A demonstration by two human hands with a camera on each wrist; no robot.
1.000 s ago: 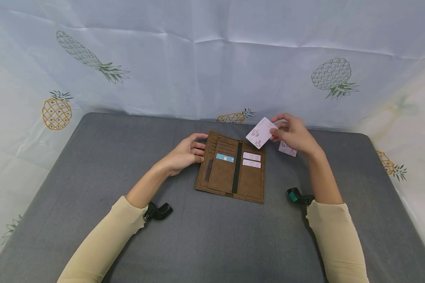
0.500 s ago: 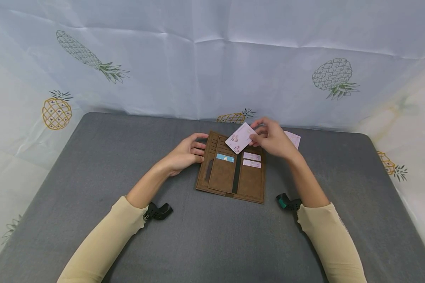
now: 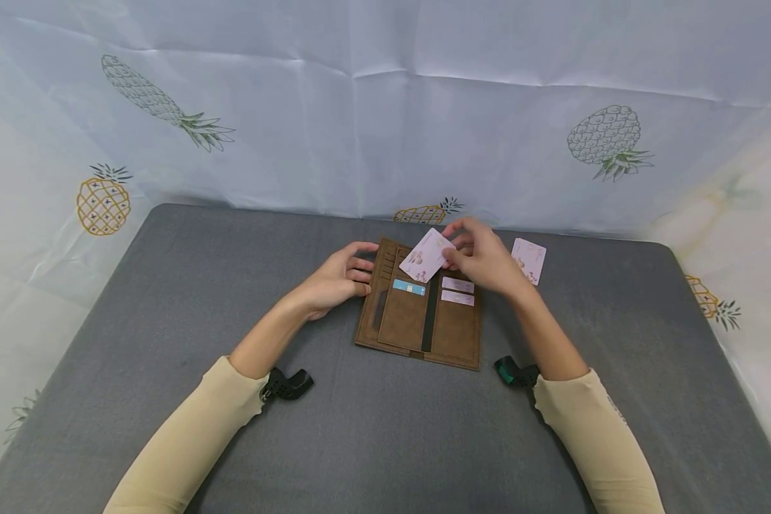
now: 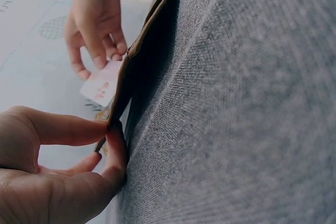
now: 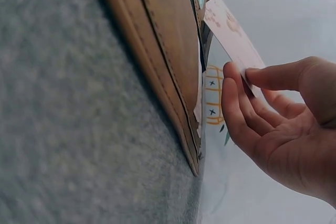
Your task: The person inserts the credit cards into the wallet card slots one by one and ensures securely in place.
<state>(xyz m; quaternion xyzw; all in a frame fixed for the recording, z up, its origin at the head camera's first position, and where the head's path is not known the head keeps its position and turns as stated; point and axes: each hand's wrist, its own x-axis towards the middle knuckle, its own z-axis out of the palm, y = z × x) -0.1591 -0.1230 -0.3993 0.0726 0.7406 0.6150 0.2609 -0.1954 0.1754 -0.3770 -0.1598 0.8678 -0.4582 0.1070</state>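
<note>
A brown wallet (image 3: 401,323) lies spread out on the grey table. My left hand (image 3: 333,283) pinches its left edge between thumb and fingers, as the left wrist view shows, with the edge slightly raised. Between the thumb and fingers of my right hand (image 3: 486,261) is a pink flower-printed card (image 3: 425,255), held tilted over the upper slots of the wallet's left half. In the right wrist view the card's far corner (image 5: 212,11) overlaps the slot edges. A blue card (image 3: 408,287) sits in a left-half slot. Two pink cards (image 3: 457,298) show in right-half slots.
More pink cards (image 3: 529,260) lie overlapping on the table, right of the wallet behind my right wrist. A pale curtain (image 3: 385,128) printed with pineapples hangs along the table's back edge. Black wrist cameras (image 3: 288,384) stick out from both sleeves.
My right hand has carried the pink card leftward and slightly lower, from beside the wallet's top right to over its left half. The left hand keeps its place at the wallet's edge.
</note>
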